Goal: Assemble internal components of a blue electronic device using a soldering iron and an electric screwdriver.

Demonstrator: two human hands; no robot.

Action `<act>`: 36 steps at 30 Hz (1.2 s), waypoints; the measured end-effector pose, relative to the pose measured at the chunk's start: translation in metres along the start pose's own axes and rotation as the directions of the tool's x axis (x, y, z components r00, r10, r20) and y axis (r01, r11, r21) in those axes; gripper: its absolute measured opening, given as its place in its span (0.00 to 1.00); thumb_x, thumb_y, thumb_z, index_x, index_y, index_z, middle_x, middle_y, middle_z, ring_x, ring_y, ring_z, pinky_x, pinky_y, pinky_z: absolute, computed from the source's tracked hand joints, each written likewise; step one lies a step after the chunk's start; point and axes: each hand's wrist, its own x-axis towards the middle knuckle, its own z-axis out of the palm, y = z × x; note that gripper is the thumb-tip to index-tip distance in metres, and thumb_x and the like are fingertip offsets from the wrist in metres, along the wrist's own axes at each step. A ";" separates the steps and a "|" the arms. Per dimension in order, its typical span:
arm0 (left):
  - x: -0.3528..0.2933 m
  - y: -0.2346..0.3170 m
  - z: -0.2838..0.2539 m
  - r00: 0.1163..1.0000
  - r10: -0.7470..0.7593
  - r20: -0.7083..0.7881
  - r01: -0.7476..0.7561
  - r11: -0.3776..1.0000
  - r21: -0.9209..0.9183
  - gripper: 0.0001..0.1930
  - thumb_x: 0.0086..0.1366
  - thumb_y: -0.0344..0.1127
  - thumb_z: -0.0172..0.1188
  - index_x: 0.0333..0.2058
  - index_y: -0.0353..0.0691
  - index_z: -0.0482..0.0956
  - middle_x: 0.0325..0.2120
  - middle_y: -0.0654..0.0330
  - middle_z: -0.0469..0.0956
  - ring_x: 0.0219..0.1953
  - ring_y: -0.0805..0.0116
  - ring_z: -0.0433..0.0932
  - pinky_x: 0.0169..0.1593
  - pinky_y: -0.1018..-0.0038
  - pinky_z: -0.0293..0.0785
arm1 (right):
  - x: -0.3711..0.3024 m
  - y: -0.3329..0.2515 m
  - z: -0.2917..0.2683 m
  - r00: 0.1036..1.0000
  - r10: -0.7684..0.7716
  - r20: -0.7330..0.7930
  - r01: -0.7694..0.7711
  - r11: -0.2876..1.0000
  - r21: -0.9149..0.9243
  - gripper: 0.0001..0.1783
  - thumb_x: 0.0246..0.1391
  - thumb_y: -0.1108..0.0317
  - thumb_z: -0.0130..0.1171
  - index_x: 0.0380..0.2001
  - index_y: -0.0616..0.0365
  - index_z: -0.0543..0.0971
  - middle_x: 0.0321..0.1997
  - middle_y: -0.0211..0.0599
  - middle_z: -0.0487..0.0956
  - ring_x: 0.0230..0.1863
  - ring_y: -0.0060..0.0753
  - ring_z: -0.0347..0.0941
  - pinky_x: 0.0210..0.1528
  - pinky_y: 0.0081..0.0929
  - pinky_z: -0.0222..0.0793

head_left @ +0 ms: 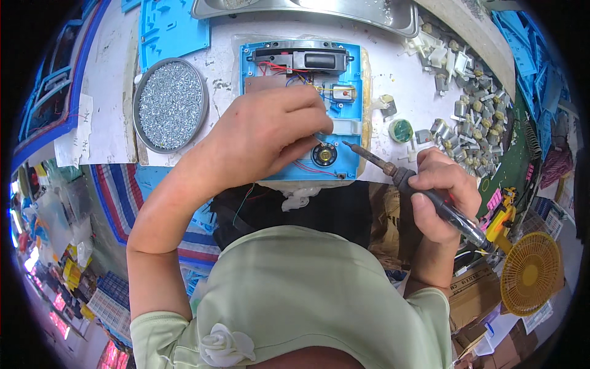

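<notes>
A blue plastic housing (350, 147) lies open on the table in front of me, with wires and parts inside it. My left hand (270, 132) reaches over its middle, thumb and fingers closed in a pinch just above a small round speaker (324, 155). Whatever the pinch holds is too small or hidden to name. In my right hand (445, 190) is a soldering iron (402, 176), gripped by its dark handle. Its tip points left, close to the speaker. A small motor (343, 93) and a black plastic assembly (316, 60) sit toward the housing's far side.
To the left stands a round bowl (140, 114) full of small screws. A metal tray (307, 7) lines the back. Several small motors with white fittings (470, 123) are heaped at right, near a small green-filled container (401, 130). A yellow basket-like round thing (530, 277) is at lower right.
</notes>
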 end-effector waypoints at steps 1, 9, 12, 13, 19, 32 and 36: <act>0.000 0.000 0.000 1.000 -0.013 0.001 0.013 1.000 -0.009 0.13 0.50 0.21 0.70 0.34 0.38 0.79 0.34 0.58 0.77 0.36 0.56 0.80 0.38 0.66 0.77 | 0.000 0.000 0.000 1.000 0.006 -0.005 -0.006 1.000 0.000 0.10 0.43 0.74 0.66 0.32 0.63 0.81 0.20 0.35 0.75 0.19 0.30 0.65 0.24 0.27 0.57; -0.001 -0.004 0.001 1.000 0.030 0.009 -0.029 0.999 -0.024 0.12 0.50 0.22 0.70 0.33 0.39 0.79 0.35 0.59 0.79 0.37 0.56 0.80 0.38 0.66 0.77 | 0.002 0.000 -0.001 1.000 -0.007 -0.005 0.007 1.000 -0.013 0.10 0.44 0.73 0.66 0.32 0.63 0.81 0.19 0.34 0.74 0.19 0.30 0.64 0.24 0.28 0.57; -0.001 0.001 0.004 1.000 0.023 -0.004 -0.023 0.999 0.047 0.12 0.50 0.22 0.71 0.33 0.39 0.79 0.36 0.59 0.79 0.37 0.56 0.80 0.38 0.66 0.78 | 0.001 0.000 0.000 1.000 -0.002 -0.001 0.002 1.000 -0.003 0.10 0.43 0.74 0.66 0.32 0.64 0.81 0.20 0.35 0.75 0.19 0.31 0.65 0.24 0.28 0.58; 0.000 0.002 0.005 1.000 0.029 -0.011 -0.028 0.997 0.071 0.12 0.50 0.23 0.71 0.33 0.39 0.79 0.37 0.59 0.79 0.37 0.56 0.81 0.38 0.66 0.78 | 0.001 0.000 0.001 1.000 -0.002 -0.002 0.002 1.000 0.000 0.10 0.43 0.74 0.66 0.32 0.64 0.81 0.20 0.36 0.76 0.19 0.31 0.65 0.24 0.28 0.58; 0.002 0.005 0.008 1.000 0.029 -0.012 -0.028 0.994 0.102 0.12 0.49 0.22 0.70 0.32 0.39 0.78 0.37 0.59 0.78 0.37 0.56 0.81 0.38 0.66 0.78 | 0.004 0.001 0.003 0.998 -0.027 0.065 0.026 0.999 0.022 0.10 0.41 0.76 0.66 0.32 0.63 0.81 0.21 0.37 0.77 0.19 0.33 0.66 0.24 0.29 0.59; 0.003 0.004 0.009 0.999 0.037 -0.020 -0.034 0.995 0.099 0.12 0.49 0.23 0.70 0.31 0.39 0.77 0.36 0.60 0.77 0.36 0.57 0.80 0.38 0.68 0.78 | 0.010 -0.004 0.007 0.994 0.059 0.093 -0.055 0.998 -0.044 0.10 0.40 0.76 0.68 0.31 0.63 0.82 0.23 0.38 0.79 0.21 0.35 0.70 0.25 0.30 0.64; 0.002 0.001 0.009 0.998 0.057 -0.013 -0.055 0.992 0.113 0.12 0.49 0.23 0.70 0.31 0.39 0.77 0.37 0.60 0.77 0.37 0.58 0.80 0.38 0.68 0.78 | 0.011 -0.012 0.007 0.984 0.160 0.076 -0.158 0.987 -0.036 0.10 0.41 0.76 0.67 0.32 0.63 0.82 0.23 0.37 0.79 0.20 0.31 0.70 0.24 0.27 0.63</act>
